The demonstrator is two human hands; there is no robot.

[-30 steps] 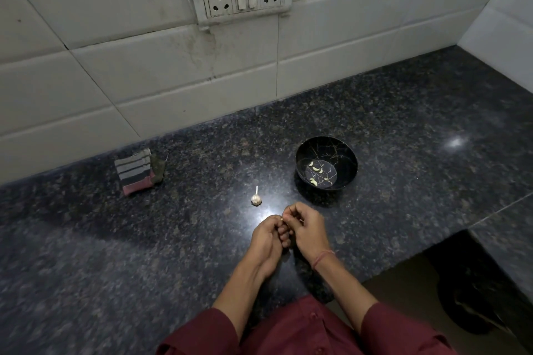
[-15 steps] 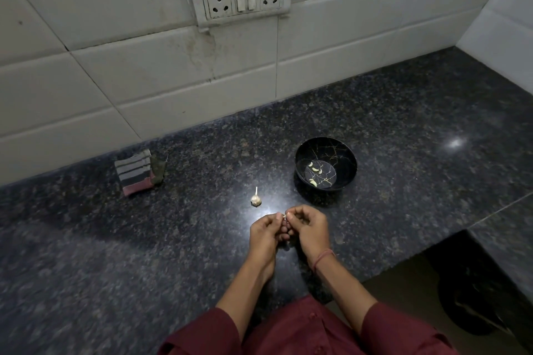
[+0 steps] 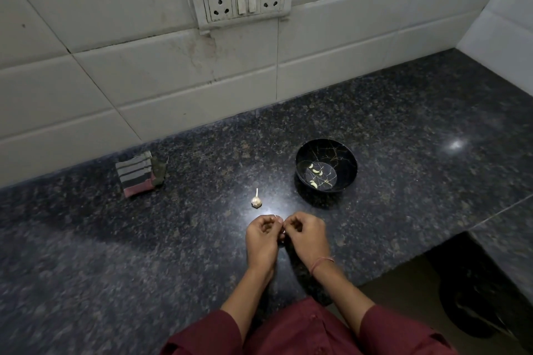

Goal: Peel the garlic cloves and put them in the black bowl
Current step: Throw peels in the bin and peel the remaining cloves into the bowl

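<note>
- The left hand (image 3: 262, 236) and the right hand (image 3: 308, 235) are held close together low over the dark speckled desk (image 3: 403, 138), knuckles up.
- The fingers (image 3: 269, 222) of both hands are curled tight and narrow, their tips meeting. They pinch a garlic clove (image 3: 283, 231) between them, of which only a pale sliver shows; how much skin is left on it cannot be told.
- A small garlic bulb (image 3: 256, 201) with an upright stalk stands on the desk just beyond the fingers, slightly to their left and not touching them.
- The black bowl (image 3: 350, 160), veined with gold lines, sits beyond the fingers and to their right, near but apart from the bulb.
- A few peeled cloves (image 3: 317, 171) lie on the bowl's floor, towards its left side.
- A folded striped cloth (image 3: 138, 173) lies well to the left of the fingers, near the tiled wall (image 3: 144, 80).
- A white socket panel (image 3: 243, 2) is mounted on the wall far beyond the fingers.
- A thin thread bracelet (image 3: 322, 261) circles the right wrist, and maroon sleeves (image 3: 398, 331) cover the upper forearms.
</note>
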